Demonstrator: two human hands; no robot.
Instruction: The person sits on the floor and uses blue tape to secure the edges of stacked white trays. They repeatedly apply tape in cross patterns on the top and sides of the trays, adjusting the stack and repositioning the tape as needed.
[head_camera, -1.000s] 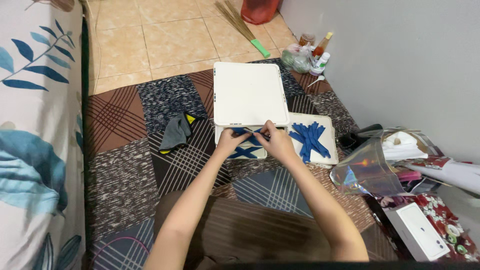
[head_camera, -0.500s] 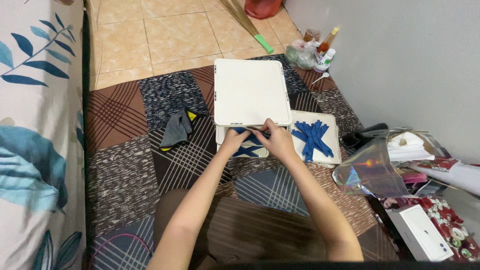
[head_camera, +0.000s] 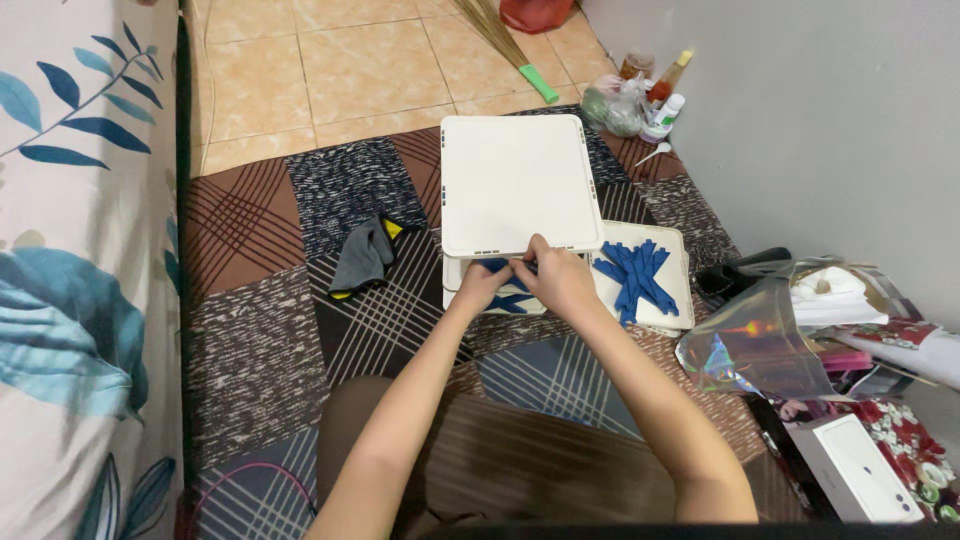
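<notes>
Pinching blue strip (head_camera: 505, 266) crosswise, left hand (head_camera: 485, 283), right hand (head_camera: 558, 280).

Smooth, matt white plastic forms the tray lid (head_camera: 515, 180). Blue strips (head_camera: 633, 275) look like soft cloth; the patchwork mat (head_camera: 260, 300) is coarse woven fabric.

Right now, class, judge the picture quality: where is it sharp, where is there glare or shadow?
Head view: even indoor light, soft shadows; the white tray is bright but not washed out; rainbow glare on the iridescent wrap; both hands, left hand and right hand, sharp on the blue strips; the edges bend slightly.
</notes>
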